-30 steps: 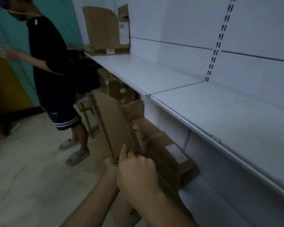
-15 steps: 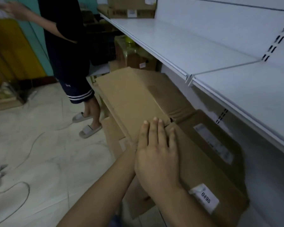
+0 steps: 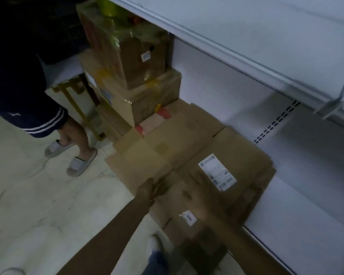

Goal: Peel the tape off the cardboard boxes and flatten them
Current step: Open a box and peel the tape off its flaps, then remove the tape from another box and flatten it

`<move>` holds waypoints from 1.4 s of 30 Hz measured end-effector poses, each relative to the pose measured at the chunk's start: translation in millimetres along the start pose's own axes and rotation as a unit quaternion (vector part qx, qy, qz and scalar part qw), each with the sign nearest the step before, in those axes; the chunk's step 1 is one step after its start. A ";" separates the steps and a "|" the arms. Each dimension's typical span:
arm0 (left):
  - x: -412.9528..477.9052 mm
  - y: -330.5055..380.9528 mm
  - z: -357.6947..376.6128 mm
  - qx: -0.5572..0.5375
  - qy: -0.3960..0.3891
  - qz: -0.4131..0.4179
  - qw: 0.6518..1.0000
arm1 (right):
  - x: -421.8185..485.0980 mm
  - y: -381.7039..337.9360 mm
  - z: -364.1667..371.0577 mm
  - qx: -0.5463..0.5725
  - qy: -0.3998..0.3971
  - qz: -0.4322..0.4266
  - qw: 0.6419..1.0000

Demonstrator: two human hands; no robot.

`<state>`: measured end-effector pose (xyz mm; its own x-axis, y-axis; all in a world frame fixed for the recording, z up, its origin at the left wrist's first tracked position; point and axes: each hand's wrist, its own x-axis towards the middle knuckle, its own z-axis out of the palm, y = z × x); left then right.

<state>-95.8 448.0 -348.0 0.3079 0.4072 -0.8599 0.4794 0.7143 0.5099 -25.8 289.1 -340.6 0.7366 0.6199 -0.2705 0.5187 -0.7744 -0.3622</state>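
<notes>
Left hand [image 3: 147, 192] and right hand [image 3: 198, 198] touch the flattened cardboard box [image 3: 244, 155].

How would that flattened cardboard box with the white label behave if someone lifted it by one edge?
Probably light for its size: the flattened cardboard box is a thin sheet. Likely to bend along its visible creases rather than stay stiff. It may slide easily, resting on other flat cardboard beneath.

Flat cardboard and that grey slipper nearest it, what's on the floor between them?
Nothing, just bare pale floor between the flat cardboard and the slipper, in the head view.
</notes>
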 end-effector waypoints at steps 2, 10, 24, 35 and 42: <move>9.4 -0.1 2.8 0.055 0.000 0.020 0.998 | 0.0 19.3 -4.0 -0.042 -0.007 0.084 0.996; 7.2 -10.8 -15.8 0.076 -0.015 0.000 0.997 | 11.9 71.8 5.2 0.017 -0.268 0.131 0.954; 3.8 -3.0 -57.5 0.605 -0.029 0.446 0.658 | -9.2 26.0 21.8 0.016 0.075 0.147 0.986; -1.3 155.3 -138.2 0.517 -0.062 0.703 0.484 | 35.0 -202.8 -25.6 0.093 0.343 -0.034 0.934; -7.3 271.8 -167.4 0.439 -0.040 0.768 0.465 | 65.8 -304.8 -78.0 0.045 0.432 -0.096 0.895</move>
<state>-105.3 734.5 -207.3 0.8539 0.0059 0.5205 -0.2162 -0.9056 0.3649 -101.6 556.0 -178.5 0.7188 0.3802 0.5820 0.6629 -0.6270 -0.4091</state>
